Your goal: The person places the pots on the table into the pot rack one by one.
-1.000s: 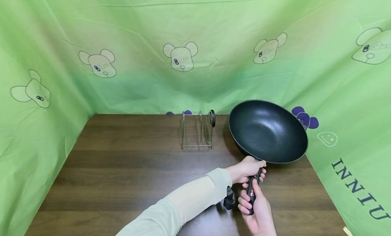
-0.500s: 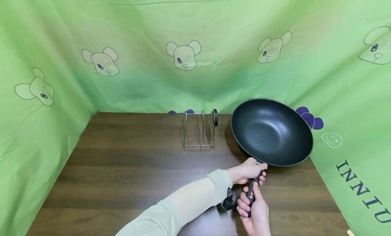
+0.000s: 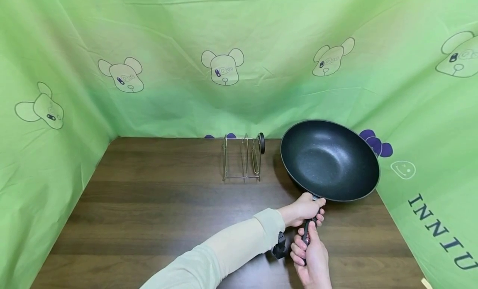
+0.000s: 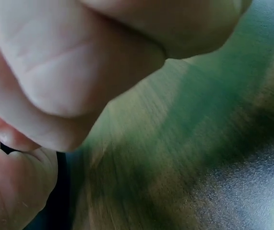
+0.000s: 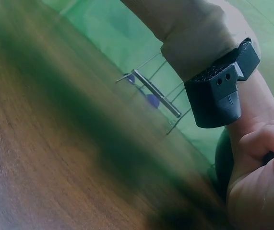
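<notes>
A black wok (image 3: 328,160) stands at the right of the table in the head view, its inside facing up and toward me. My left hand (image 3: 304,208) reaches across and grips the black handle close to the wok's rim. Behind it, my right hand (image 3: 313,251) holds the lower handle (image 3: 307,235), thumb along the top and fingers curled round. Curled fingers (image 4: 69,67) fill the upper left of the left wrist view. In the right wrist view, a hand (image 5: 264,191) shows at the lower right. Whether the wok's bottom touches the table cannot be told.
A wire rack (image 3: 242,158) with a black round piece on its right side stands at the table's back, left of the wok. Green printed cloth (image 3: 224,110) hangs round the wooden table (image 3: 149,197). A black wrist camera (image 3: 279,246) sits under my left wrist.
My right hand has shifted very slightly left with the handle's end. Both hands keep their grip, and the wok has hardly moved; the head view itself drifts a little.
</notes>
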`<state>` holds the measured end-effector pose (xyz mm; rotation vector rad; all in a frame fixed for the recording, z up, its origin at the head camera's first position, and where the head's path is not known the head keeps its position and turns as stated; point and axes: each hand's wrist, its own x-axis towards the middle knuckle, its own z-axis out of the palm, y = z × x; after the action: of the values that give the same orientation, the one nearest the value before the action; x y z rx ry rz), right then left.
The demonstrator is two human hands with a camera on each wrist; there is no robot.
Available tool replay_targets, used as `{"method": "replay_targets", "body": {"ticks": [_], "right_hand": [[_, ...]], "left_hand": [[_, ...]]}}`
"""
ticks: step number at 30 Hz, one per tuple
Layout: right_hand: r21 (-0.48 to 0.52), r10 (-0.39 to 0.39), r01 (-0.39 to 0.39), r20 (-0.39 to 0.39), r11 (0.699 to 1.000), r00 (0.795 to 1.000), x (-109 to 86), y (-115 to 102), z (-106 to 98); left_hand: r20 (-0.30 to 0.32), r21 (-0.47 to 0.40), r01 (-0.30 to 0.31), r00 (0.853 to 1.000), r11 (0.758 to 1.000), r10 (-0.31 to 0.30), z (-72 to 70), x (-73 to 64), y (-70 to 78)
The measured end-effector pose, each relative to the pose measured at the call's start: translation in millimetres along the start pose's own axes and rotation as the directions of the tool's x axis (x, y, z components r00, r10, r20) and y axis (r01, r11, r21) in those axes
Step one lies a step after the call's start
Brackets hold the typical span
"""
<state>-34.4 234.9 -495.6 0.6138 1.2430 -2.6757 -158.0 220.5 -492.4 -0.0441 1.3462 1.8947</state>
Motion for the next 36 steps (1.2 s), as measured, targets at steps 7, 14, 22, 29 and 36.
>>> {"method": "replay_targets", "body": {"ticks": [7, 14, 22, 29, 36], "right_hand": [[-0.031, 0.013, -0.016, -0.089, 0.999, 0.996, 1.9, 2.0, 5.7], [-0.074, -0.004, -0.008, -0.154, 0.997, 0.988, 4.6, 4.9, 6.1], [-0.105, -0.034, 0.015, -0.188, 0.994, 0.982, 6.0, 9.6, 9.3], [-0.111, -0.089, 0.066, -0.213, 0.992, 0.973, 5.3, 12.8, 10.4], [-0.114, -0.137, 0.110, -0.264, 0.987, 0.955, 6.4, 11.7, 13.4]], "left_hand": [[-0.016, 0.028, -0.009, 1.000, 1.000, 0.009, -0.2, -1.7, 0.7], [-0.043, 0.067, 0.000, 0.999, 0.998, 0.003, 0.4, -3.2, 1.6], [-0.028, 0.046, -0.007, 1.000, 0.999, 0.008, -1.5, -6.4, 1.9], [-0.016, 0.062, -0.033, 0.999, 0.998, 0.034, 0.5, -9.0, 4.4], [-0.002, 0.082, -0.058, 0.998, 0.995, 0.059, 3.4, -9.7, 8.2]]}}
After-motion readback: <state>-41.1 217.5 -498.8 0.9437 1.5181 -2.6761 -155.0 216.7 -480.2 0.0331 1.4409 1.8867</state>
